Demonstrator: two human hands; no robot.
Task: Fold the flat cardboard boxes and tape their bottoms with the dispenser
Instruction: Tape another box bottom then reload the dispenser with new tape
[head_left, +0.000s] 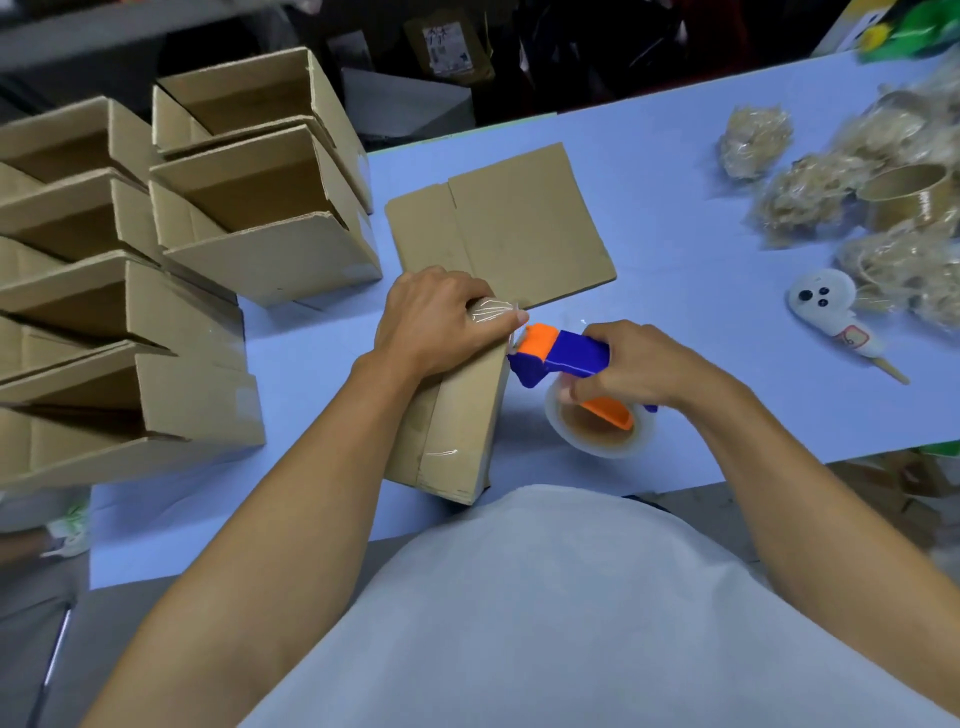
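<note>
Here, left hand (436, 317) pressing tape onto box (457, 415), right hand (639, 369) gripping dispenser (566, 358) just beside.

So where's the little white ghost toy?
In the head view, the white ghost toy lies on the blue table, far right, beside the crumpled tape wads.
</note>
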